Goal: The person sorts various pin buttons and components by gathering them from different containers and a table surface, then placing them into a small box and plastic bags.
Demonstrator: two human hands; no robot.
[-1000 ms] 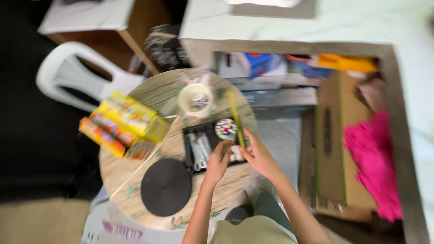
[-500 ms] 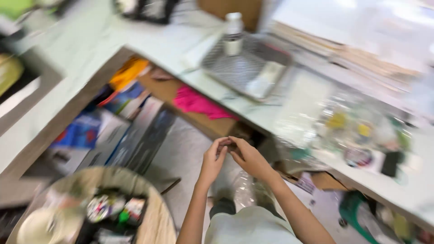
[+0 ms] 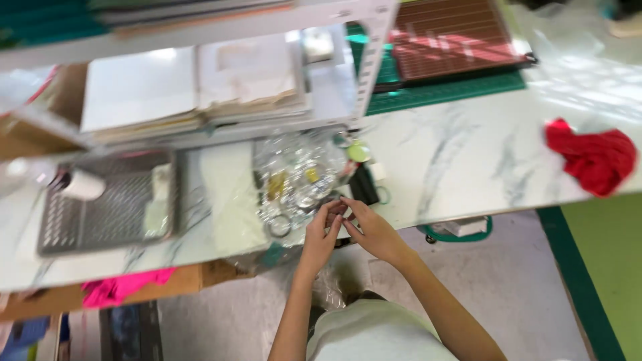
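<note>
**Both hands pinched together at the edge of the marble table**

I see my left hand (image 3: 322,234) and right hand (image 3: 370,229) meeting fingertip to fingertip just over the near edge of the white, grey-veined table (image 3: 468,154). The fingers of both are curled inward as if pinching something tiny between them, but the picture is blurred and I cannot tell what it is, or whether anything is held at all.

Just beyond the fingertips lies a crinkled clear plastic bag (image 3: 297,175), shiny and lumpy, with small yellowish and metallic bits inside. A small metal ring (image 3: 279,226) lies near the left hand, and a flat black object (image 3: 364,185) just past the right.

To the left sits a grey mesh tray (image 3: 107,204), rectangular, with a white roll (image 3: 83,184) on it. A stack of white paper (image 3: 194,90) fills the shelf behind. Far right, a crumpled red cloth (image 3: 592,157) rests on the table, well apart. A pink cloth (image 3: 124,287) hangs below the table edge at left.
</note>
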